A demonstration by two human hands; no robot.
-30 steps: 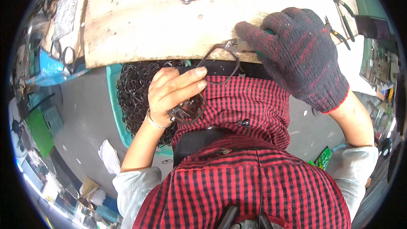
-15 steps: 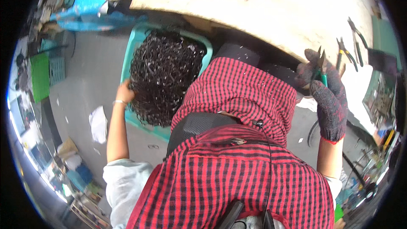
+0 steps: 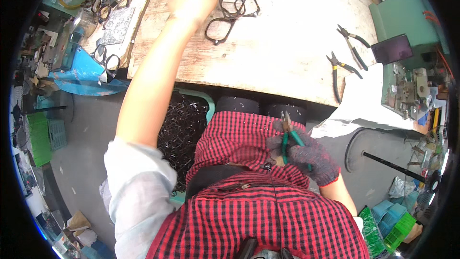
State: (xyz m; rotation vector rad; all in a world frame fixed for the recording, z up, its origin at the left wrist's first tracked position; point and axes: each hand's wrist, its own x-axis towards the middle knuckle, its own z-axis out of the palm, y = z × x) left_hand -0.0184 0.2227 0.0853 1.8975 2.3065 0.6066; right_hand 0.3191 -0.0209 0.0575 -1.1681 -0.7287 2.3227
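Note:
My left hand (image 3: 194,0), bare, reaches over the workbench at the near edge of a pile of dark eyeglass frames (image 3: 235,2). Its thumb stands apart from the other fingers, which are partly hidden and washed out by glare; I see nothing held in it. One eyeglass frame (image 3: 219,30) lies closest to me at the pile's edge. Over my lap, my right hand (image 3: 311,158), in a dark knit glove with a red cuff, is closed around green-handled cutting pliers (image 3: 286,136). Their jaws point up and away from me.
Two more pliers (image 3: 354,43) with yellow-and-black handles lie on the bench (image 3: 191,69) at right. Below its edge, at my left leg, a teal bin (image 3: 209,103) holds many dark frames. Glasses and a plastic bag (image 3: 117,25) lie far left; a black-framed stand (image 3: 388,163) is at right.
My left hand has left the bin and gone up and forward to the eyeglass frames on the bench. My right hand, still gripping the pliers, has moved left and down over my lap.

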